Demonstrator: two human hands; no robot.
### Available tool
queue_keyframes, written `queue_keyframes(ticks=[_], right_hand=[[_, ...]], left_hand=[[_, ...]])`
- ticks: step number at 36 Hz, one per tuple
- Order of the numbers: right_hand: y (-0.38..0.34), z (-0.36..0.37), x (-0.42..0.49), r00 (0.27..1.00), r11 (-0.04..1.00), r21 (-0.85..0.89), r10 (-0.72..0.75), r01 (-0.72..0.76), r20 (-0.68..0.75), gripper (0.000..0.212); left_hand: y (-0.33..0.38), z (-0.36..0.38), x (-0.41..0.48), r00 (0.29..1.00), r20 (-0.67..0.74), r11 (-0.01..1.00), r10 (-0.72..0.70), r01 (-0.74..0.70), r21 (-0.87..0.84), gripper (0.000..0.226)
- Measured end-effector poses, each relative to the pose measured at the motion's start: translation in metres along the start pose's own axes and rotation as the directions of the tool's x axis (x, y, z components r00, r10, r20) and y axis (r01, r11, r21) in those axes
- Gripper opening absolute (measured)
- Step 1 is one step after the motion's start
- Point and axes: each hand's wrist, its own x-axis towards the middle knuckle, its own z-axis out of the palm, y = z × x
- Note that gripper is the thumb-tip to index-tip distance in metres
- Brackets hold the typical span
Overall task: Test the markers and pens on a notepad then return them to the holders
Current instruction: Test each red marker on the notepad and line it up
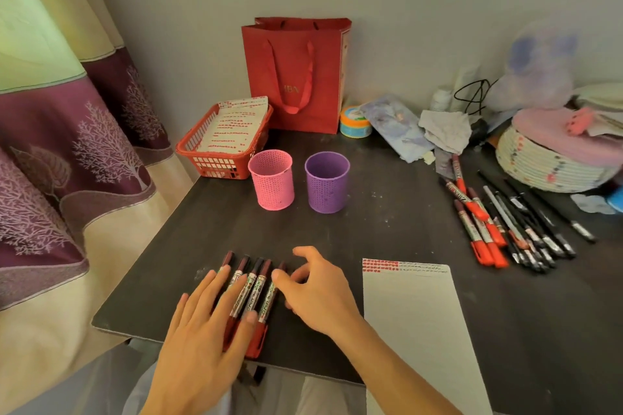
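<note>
Several red markers [251, 283] lie side by side near the table's front edge. My left hand [209, 323] rests flat on them with straight fingers. My right hand [313, 286] sits at the right end of the row, fingers loosely curled beside the last marker; whether it grips one is unclear. A white notepad [418, 323] with red test marks along its top lies to the right. A pink holder [272, 179] and a purple holder [327, 181] stand behind, both looking empty. More red markers [472, 212] and black pens [529, 229] lie in a heap at the right.
A dark table [371, 232] carries a red basket [215, 148] with marked paper at the back left and a red paper bag [296, 74] behind it. A round tin [354, 121], cloths and a woven basket [553, 162] crowd the right. A curtain [67, 128] hangs at the left.
</note>
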Motion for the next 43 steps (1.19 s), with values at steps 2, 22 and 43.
queue_keyframes(ticks=[2,22,43], right_hand=[[0.007,-0.019,-0.011,0.999,1.000,0.021,-0.015,0.015,-0.036,0.055],[0.182,-0.198,-0.113,0.878,0.878,-0.430,-0.025,-0.208,-0.477,0.042],[0.203,-0.194,-0.112,0.883,0.892,-0.436,-0.103,-0.122,-0.457,0.043]], left_hand=[[0.008,-0.005,0.005,0.999,-0.025,0.999,0.035,-0.035,0.000,0.069],[0.256,0.058,0.143,0.768,0.322,0.832,0.553,-0.488,-0.265,0.037],[0.342,0.108,0.199,0.850,0.339,0.914,0.403,-0.358,-0.191,0.020]])
